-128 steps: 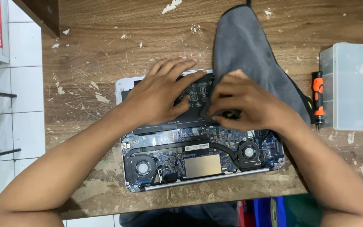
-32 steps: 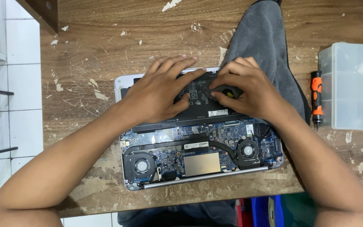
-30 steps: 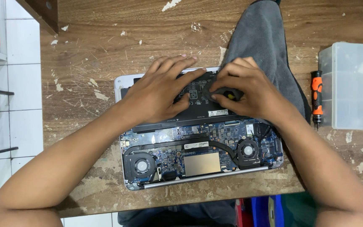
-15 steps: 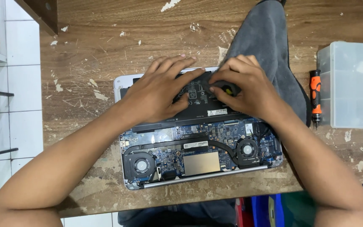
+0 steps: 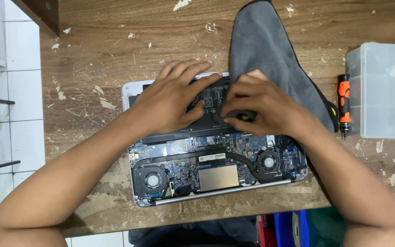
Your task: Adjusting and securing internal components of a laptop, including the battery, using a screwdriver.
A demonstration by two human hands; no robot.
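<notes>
Your left hand (image 5: 172,103) lies flat and open, fingers spread, on the black battery pack (image 5: 206,112) in the far half of the opened laptop (image 5: 216,169). Your right hand (image 5: 266,105) is curled just beside it, fingertips pinched around a small dark tool with a yellow spot (image 5: 241,115), whose tip rests on the battery near your left thumb. Exactly what kind of tool it is, you cannot tell from this view.

As far as the work can be judged: the bottom cover is already off, since the blue mainboard, the two fans (image 5: 152,179) and the copper heat pipe lie bare on your side of both hands. The battery looks to be seated in its bay, so it seems the loosening or lifting of that pack is the part left in hand. Whether its screws or cable are already out is hidden under your palms.

A grey cloth (image 5: 270,50) runs from under your right wrist away across the wooden counter (image 5: 115,55). Further to the right of your right hand lie an orange-handled screwdriver (image 5: 344,103) and, touching or just beside it, a clear plastic parts box (image 5: 382,91).
</notes>
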